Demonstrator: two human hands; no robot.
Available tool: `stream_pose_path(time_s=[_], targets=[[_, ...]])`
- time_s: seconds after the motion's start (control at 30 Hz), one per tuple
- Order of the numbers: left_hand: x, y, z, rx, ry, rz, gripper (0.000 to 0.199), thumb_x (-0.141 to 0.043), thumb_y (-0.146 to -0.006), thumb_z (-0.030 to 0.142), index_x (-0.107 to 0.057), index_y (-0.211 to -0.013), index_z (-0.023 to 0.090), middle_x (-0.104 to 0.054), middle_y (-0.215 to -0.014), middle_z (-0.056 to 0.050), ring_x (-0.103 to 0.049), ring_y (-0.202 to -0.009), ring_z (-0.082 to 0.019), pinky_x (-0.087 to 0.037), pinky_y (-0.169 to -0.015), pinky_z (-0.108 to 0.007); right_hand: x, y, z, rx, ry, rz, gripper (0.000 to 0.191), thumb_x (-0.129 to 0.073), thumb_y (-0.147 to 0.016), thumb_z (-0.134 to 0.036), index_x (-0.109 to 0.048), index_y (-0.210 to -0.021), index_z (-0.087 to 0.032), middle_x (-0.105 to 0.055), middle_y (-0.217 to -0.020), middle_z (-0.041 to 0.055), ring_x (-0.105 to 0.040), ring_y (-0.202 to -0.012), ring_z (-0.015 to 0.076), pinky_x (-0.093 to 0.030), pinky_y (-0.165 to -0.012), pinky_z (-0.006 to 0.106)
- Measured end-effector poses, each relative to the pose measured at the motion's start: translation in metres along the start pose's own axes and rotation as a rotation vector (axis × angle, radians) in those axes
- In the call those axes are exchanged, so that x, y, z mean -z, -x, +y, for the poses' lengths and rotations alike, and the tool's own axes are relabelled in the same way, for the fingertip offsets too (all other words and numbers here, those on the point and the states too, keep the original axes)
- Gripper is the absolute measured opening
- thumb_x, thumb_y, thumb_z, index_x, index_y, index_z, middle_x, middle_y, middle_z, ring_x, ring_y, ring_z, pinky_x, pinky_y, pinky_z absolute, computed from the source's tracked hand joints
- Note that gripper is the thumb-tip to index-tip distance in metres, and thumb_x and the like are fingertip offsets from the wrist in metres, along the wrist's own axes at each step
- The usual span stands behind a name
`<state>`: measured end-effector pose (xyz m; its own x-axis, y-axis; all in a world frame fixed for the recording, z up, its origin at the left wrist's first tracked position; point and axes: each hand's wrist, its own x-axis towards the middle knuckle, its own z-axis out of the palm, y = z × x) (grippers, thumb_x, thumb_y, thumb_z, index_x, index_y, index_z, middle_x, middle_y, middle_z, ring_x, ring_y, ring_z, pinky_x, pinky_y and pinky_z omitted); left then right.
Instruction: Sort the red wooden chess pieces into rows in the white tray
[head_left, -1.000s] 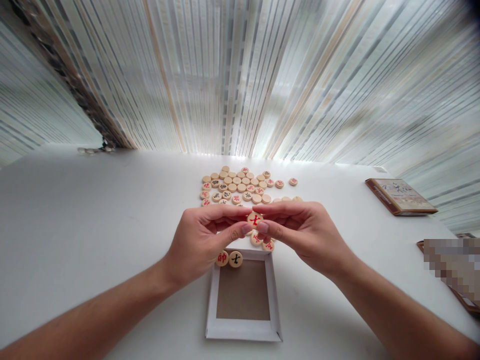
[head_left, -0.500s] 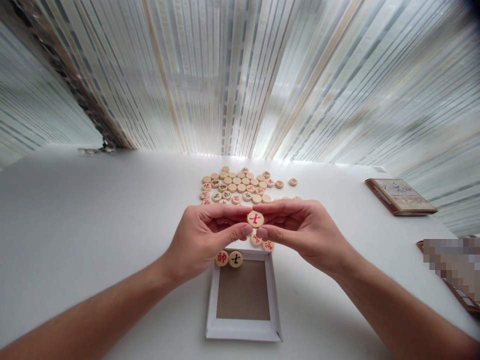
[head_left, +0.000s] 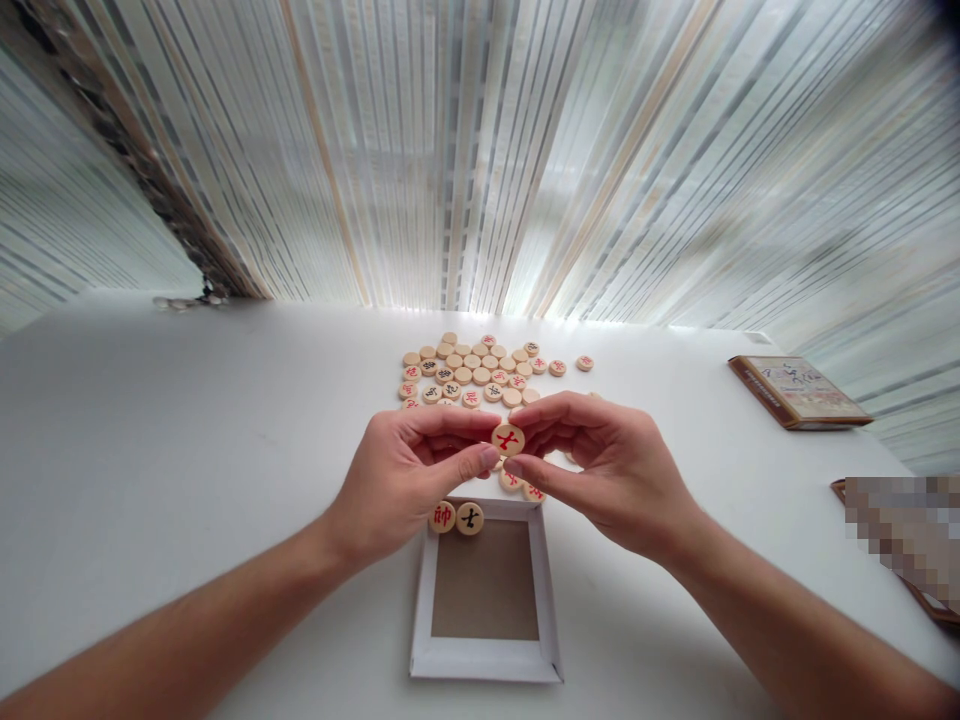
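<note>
A round wooden xiangqi piece (head_left: pixel 508 440) with a red character faces me, held up between both hands. My left hand (head_left: pixel 412 480) pinches its left side with thumb and fingertips. On its right side, the thumb and fingertips of my right hand (head_left: pixel 607 470) close around the edge. Below the hands lies a shallow white box (head_left: pixel 487 660) with a brown-grey bottom. In its far left corner sit a red-marked piece (head_left: pixel 442 517) and a black-marked piece (head_left: pixel 470 518), side by side. Two red-marked pieces, partly hidden by my right thumb, lie just beyond the box's far edge.
Several more xiangqi pieces (head_left: pixel 470 362), some face up and some blank side up, spread over the white table (head_left: pixel 225 450) behind my hands. A flat brown box (head_left: pixel 802 390) lies at the right. Nearer is another, partly blurred box (head_left: pixel 900 540). Striped curtains (head_left: pixel 480 150) hang behind.
The held piece has turned slightly in the fingers, and its red character is now tilted differently. My right index finger has lifted a little. Both hands stay in nearly the same place.
</note>
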<state>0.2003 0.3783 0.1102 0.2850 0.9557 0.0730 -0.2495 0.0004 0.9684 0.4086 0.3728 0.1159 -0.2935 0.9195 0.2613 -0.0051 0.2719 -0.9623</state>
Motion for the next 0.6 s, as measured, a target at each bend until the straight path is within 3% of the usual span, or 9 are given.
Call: stream_pose_path(time_s=[0.3,0.6], targets=[[0.0003,0.0023,0.0002,-0.031,-0.024,0.048,0.027,-0.099,-0.069,0.016,-0.089,-0.094,0.017,-0.087,-0.085,-0.006,-0.085,-0.083,-0.025,-0.073,-0.081,-0.032,0.0008,0.0006,0.0001,0.009,0.059,-0.003,0.025,-0.093,-0.083,-0.024,-0.077,-0.102,-0.02,-0.08,-0.09,0.0039,-0.077,-0.078,0.0178,-0.067,-0.074,0.029],[0.001,0.0008,-0.0017,0.014,-0.007,-0.022,0.02,-0.091,-0.081,0.02,-0.087,-0.1,0.015,-0.088,-0.098,-0.011,-0.085,-0.09,-0.026,-0.073,-0.085,-0.034,-0.0016,0.0013,-0.0017,0.062,0.081,-0.006,0.024,-0.092,-0.085,-0.025,-0.078,-0.103,-0.021,-0.077,-0.085,0.0025,-0.075,-0.075,0.0174,-0.064,-0.071,0.03]])
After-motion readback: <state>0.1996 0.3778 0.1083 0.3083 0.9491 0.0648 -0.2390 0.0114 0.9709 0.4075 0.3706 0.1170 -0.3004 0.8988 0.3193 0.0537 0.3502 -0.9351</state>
